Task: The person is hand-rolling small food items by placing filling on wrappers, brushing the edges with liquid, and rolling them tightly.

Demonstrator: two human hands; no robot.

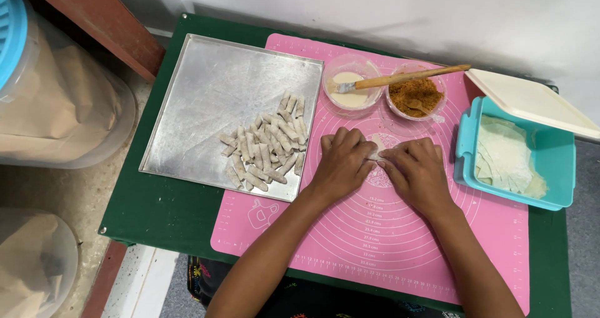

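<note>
I see my left hand [342, 162] and right hand [417, 173] lying palms down on the pink mat [375, 230], side by side near its middle; both grips are loosely curled, not clenched, fingers pressed down on a small pale wrapper [377, 145] that shows between them; most of the wrapper is hidden under the fingers, so I cannot tell how far it is rolled; the fingertips of the two hands nearly meet over it.

Just beyond the hands on the mat stand two clear round bowls; the left bowl [351, 88] holds a pale creamy liquid, and a wooden brush [400, 79] rests across both rims with its head in that liquid; the right bowl [415, 94] holds brown crumbly filling with a small spoon [417, 105] in it. Right of the mat sits a turquoise box [556, 168] with a stack of pale wrappers [506, 159] inside; its cream lid [531, 100] lies tilted across the far edge. Left of the mat a metal tray [206, 99] carries a heap of finished thin rolls [265, 144] in its near right corner. All of this is on a green surface [162, 212].

Both forearms come up from the mat's near edge, converging towards the wrapper, wrists low and flat.
</note>
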